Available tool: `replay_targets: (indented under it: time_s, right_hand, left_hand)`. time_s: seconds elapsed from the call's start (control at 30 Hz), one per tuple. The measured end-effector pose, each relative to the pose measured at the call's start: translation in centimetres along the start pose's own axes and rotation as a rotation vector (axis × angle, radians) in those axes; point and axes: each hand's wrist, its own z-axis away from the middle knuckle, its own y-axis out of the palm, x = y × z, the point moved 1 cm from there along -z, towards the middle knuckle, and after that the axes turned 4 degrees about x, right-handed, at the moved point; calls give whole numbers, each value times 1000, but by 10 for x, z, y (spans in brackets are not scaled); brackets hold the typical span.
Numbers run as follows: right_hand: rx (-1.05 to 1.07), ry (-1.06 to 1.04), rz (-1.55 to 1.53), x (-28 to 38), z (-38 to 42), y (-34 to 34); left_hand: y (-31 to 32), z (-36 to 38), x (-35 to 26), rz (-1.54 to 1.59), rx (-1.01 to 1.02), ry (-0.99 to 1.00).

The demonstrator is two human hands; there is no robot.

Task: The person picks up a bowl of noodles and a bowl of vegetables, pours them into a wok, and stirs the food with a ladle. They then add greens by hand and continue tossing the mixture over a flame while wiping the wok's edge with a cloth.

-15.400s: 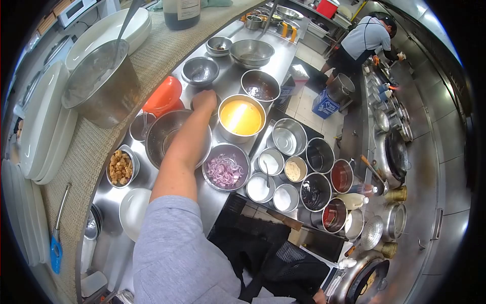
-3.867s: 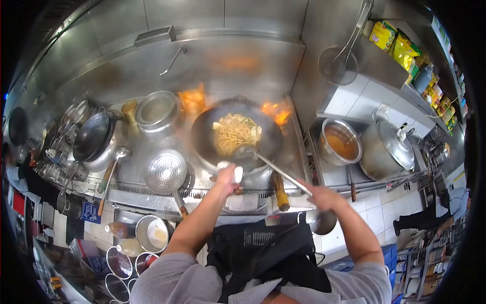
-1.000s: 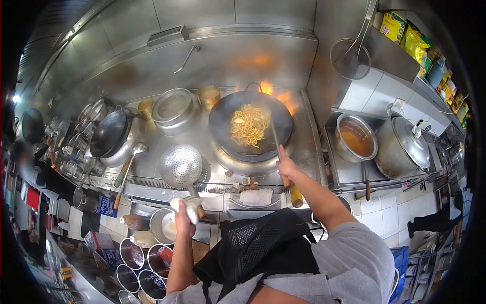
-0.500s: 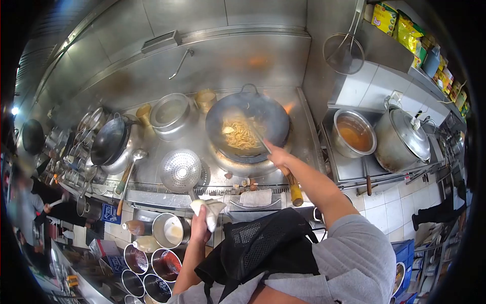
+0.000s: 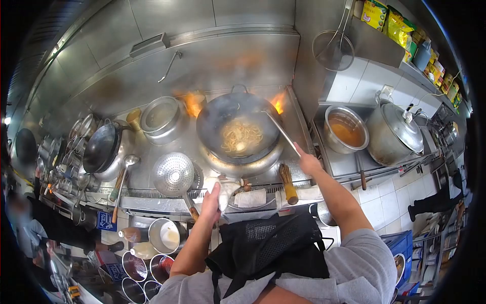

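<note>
A black wok (image 5: 238,129) with yellow noodles (image 5: 240,138) sits on the burner, flames showing behind its rim. My right hand (image 5: 307,163) grips the long handle of a metal ladle (image 5: 280,130) whose bowl end rests at the wok's right rim. My left hand (image 5: 212,198) holds a folded white cloth (image 5: 223,188) just below the wok's near edge, at the front of the stove.
A perforated skimmer (image 5: 173,174) lies left of the wok, with a steel pot (image 5: 160,116) and a second dark wok (image 5: 102,147) beyond. A broth pot (image 5: 346,133) and lidded stockpot (image 5: 394,134) stand right. Sauce bowls (image 5: 147,253) sit lower left. People stand at both edges.
My left hand has risen with the cloth from near the sauce bowls to the wok's front edge. My right hand has pulled the ladle back toward the wok's right rim.
</note>
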Motion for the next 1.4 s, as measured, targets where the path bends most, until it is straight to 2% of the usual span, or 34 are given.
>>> replay_targets:
  time_s: [0.1, 0.17, 0.27, 0.3, 0.37, 0.4, 0.47, 0.53, 0.6, 0.63, 0.67, 0.83, 0.9, 0.97, 1.07, 1.13, 1.17, 1.23, 1.27, 1.3, 1.33, 1.37, 1.4]
  right_hand:
    - [-241, -241, -216, 19, -54, 19]
    - [-69, -118, -463, 61, -75, -3]
    - [-92, -159, -588, 94, -136, 15]
    - [-93, -167, -584, 106, -134, 13]
    - [113, -167, -403, 121, -117, 14]
    - [114, -172, -398, 120, -104, 17]
    - [109, -408, -166, 99, -75, 35]
    - [172, -361, 21, 72, -23, 13]
    - [145, -324, 262, 32, 7, -16]
    - [156, -239, 435, 19, 17, -34]
    - [47, -302, 454, -13, 12, -40]
    - [-51, -216, 371, -23, 45, -63]
    - [-48, -117, 105, -30, 38, -45]
    - [-48, -97, 63, -34, 42, -40]
    - [22, -142, 21, -37, 73, -52]
    - [48, -481, -211, -50, 100, -52]
    - [45, -474, -212, -48, 100, -53]
    - [278, -471, -197, -42, 103, -49]
    - [251, -458, -49, -34, 96, -38]
    - [245, -451, -46, -31, 94, -30]
    - [260, -354, -2, -12, 96, -26]
    - [275, -262, 41, -2, 97, -24]
    - [242, -306, 57, -4, 99, -24]
  left_hand:
    - [20, -1, 0, -125, 10, -124]
    - [29, 0, 7, -145, 56, -90]
    - [30, 7, 12, -149, 99, -76]
    - [27, 10, 14, -158, 108, -84]
    - [19, 16, 19, -160, 115, -89]
    - [11, 19, 19, -145, 102, -84]
    - [-16, 17, 24, -163, 39, -104]
    - [-30, 26, 20, -73, -31, -103]
    - [-51, 27, 25, -17, -85, -94]
    - [-61, 24, 28, -34, -89, -109]
    - [-58, 24, 25, -23, -96, -112]
    - [-36, -34, 27, -31, -86, -76]
    - [-23, -72, 32, -36, -16, -114]
    - [8, -86, 24, -40, -8, -176]
    - [21, -114, 30, -15, 31, -232]
    - [23, -143, 33, 50, 29, -273]
    - [29, -158, 29, 47, 35, -277]
    - [37, -182, 30, -61, 5, -344]
    - [39, -190, 37, -61, 14, -349]
    - [42, -199, 42, -86, -78, -328]
    - [43, -202, 46, -112, -173, -308]
    - [45, -195, 47, -114, -171, -305]
    - [46, -185, 48, -107, -169, -268]
